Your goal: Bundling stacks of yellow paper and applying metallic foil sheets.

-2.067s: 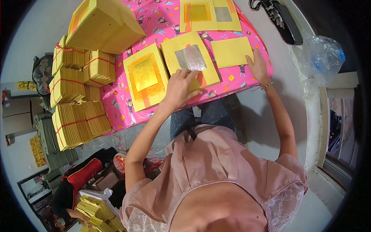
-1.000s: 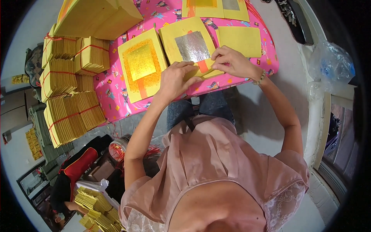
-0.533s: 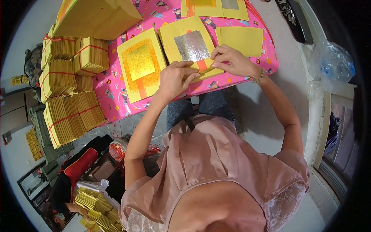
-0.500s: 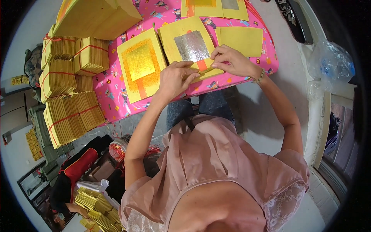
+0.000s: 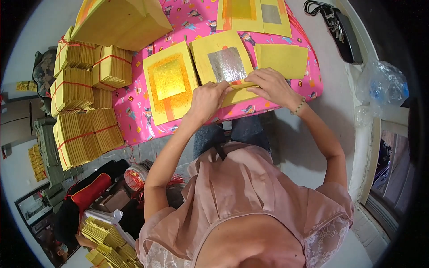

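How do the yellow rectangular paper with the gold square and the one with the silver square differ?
The gold-square paper has a broad orange surround; the silver-square paper has none. The gold one lies flat; the silver one's near edge bends between left hand and right hand. Both are yellow.

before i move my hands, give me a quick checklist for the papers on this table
1. Left hand on the folded near edge of the middle yellow paper: ok, fingers at its left part.
2. Right hand on that edge: ok, further right.
3. Crease even along its length: cannot tell, fingers cover much of it.
4. Silver patch visible: ok, mostly uncovered.
5. Plain yellow sheets squared up: not ok, another edge shows along the left side.
6. Nearest bundle tied: ok, red string crosses it.
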Action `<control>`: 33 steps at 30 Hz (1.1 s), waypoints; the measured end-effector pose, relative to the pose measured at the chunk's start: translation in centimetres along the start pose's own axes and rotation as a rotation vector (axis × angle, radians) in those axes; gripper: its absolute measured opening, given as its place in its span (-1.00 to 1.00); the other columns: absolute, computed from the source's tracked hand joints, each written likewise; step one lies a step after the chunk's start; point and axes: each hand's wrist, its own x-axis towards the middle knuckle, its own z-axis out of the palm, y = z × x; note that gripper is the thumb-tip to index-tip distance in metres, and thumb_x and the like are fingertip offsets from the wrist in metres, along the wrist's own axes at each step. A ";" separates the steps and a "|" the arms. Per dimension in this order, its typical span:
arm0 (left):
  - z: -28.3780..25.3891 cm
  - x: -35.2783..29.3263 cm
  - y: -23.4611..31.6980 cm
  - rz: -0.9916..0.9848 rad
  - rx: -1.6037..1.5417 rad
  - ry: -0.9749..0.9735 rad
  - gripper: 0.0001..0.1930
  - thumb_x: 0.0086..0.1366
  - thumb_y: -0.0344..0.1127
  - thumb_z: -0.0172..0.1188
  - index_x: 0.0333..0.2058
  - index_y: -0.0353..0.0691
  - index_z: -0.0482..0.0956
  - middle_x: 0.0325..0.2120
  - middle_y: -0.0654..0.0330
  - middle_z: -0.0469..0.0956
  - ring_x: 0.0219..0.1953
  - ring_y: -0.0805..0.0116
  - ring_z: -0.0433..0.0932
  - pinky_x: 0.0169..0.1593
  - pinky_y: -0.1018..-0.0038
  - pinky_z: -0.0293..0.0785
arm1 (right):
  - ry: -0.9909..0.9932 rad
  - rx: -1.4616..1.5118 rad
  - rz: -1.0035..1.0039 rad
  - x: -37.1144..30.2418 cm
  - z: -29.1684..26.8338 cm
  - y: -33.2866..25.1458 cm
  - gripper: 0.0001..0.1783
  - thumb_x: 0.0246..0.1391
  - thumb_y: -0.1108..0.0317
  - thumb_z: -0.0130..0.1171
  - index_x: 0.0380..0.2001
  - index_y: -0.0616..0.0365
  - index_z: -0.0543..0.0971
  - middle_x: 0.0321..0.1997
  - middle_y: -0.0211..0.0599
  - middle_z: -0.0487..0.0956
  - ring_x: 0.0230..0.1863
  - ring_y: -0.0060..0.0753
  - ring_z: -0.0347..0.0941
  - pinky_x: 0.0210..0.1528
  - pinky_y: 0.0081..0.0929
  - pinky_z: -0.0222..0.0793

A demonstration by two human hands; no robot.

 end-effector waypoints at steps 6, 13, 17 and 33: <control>-0.3 -0.1 0.0 0.014 -0.069 0.022 -0.81 0.29 -0.21 0.15 -0.23 -0.13 0.62 -0.53 0.05 0.58 -0.43 0.05 0.58 -0.36 0.20 0.48 | -0.125 0.173 0.088 0.7 -1.0 0.0 -0.79 0.07 0.27 0.25 -0.30 0.18 0.59 -0.29 -0.24 0.56 -0.20 -0.18 0.47 -0.10 -0.32 0.36; -0.6 0.0 0.7 -0.009 -0.067 -0.002 -0.79 0.29 -0.18 0.13 -0.26 -0.15 0.63 -0.42 0.10 0.61 -0.35 0.07 0.59 -0.29 0.22 0.49 | -0.061 0.430 0.216 0.1 0.4 0.5 -0.79 0.16 0.28 0.19 -0.33 0.23 0.61 -0.25 -0.28 0.57 -0.14 -0.28 0.43 -0.07 -0.37 0.33; -0.8 0.0 0.7 -0.019 -0.059 -0.010 -0.79 0.29 -0.18 0.13 -0.27 -0.15 0.64 -0.37 0.12 0.62 -0.33 0.08 0.59 -0.28 0.22 0.49 | -0.088 0.430 0.250 0.3 0.7 0.7 -0.80 0.16 0.29 0.18 -0.33 0.22 0.63 -0.23 -0.27 0.56 -0.13 -0.27 0.42 -0.05 -0.37 0.32; -0.7 0.4 0.4 -0.045 -0.002 -0.045 -0.83 0.31 -0.24 0.11 -0.22 -0.15 0.58 -0.44 0.06 0.58 -0.40 0.05 0.58 -0.33 0.21 0.48 | -0.021 0.003 0.029 0.7 -0.2 -0.5 -0.79 0.08 0.31 0.21 -0.27 0.20 0.55 -0.32 -0.22 0.57 -0.21 -0.12 0.51 -0.15 -0.28 0.39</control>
